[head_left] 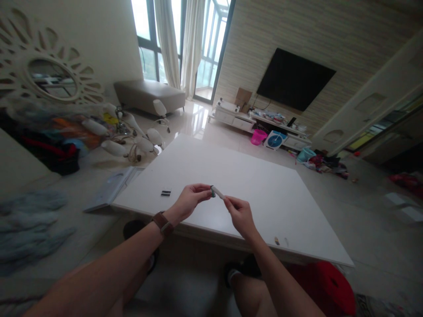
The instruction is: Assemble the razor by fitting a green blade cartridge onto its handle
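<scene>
My left hand (191, 200) and my right hand (240, 214) meet above the near part of a white table (251, 185). Both pinch a small pale strip-like object (217, 192) with a dark greenish end; the left fingers close on the dark end, the right fingers on the other end. I cannot make out what the object is. A brown watch sits on my left wrist. Two small dark pieces (165, 193) lie on the table to the left of my left hand.
A chandelier with white lamp shades (132, 136) lies on the floor at the table's left, beside a flat grey panel (110, 189). A red stool (325, 284) stands under the table's near right corner. A TV unit, a pink basket and clutter are farther back.
</scene>
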### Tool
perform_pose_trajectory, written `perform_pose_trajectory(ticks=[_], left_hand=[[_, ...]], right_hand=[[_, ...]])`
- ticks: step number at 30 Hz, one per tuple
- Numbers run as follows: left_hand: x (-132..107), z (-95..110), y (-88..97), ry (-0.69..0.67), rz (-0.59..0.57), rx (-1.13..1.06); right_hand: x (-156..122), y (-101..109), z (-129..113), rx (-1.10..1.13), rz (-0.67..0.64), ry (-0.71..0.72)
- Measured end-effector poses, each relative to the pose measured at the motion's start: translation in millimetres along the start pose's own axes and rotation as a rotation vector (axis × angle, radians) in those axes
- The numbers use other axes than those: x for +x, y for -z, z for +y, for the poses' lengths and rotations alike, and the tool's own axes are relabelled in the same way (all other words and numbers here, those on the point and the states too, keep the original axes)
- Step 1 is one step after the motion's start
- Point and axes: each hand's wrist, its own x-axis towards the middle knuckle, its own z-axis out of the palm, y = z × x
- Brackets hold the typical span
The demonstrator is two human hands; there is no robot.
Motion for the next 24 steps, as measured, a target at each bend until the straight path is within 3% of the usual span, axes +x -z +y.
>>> perform_pose_trajectory(ticks=[4, 9, 14, 19, 24], left_hand=[[-0.1, 0.6, -0.3, 0.004, 0.0, 0.018], [0.6, -0.3, 0.0, -0.009, 0.01, -0.006], [0.7, 0.4, 0.0, 0.0, 0.017, 0.005], [2.0, -0.7, 1.8, -0.009, 0.052, -0.018], [3.6, -2.5, 5.4, -0.007, 0.027, 0.015]], right_hand=[[1.7, 6.1, 2.5, 0.042, 0.091, -0.042], [-1.7, 0.9, 0.1, 0.03, -0.054, -0.033], [-1.3, 1.4, -1.4, 0.014, 0.035, -0.032], [-3.1, 1.5, -0.5, -0.008, -0.07, -0.001], [-1.5, 1.5, 0.3, 0.014, 0.039, -0.03]])
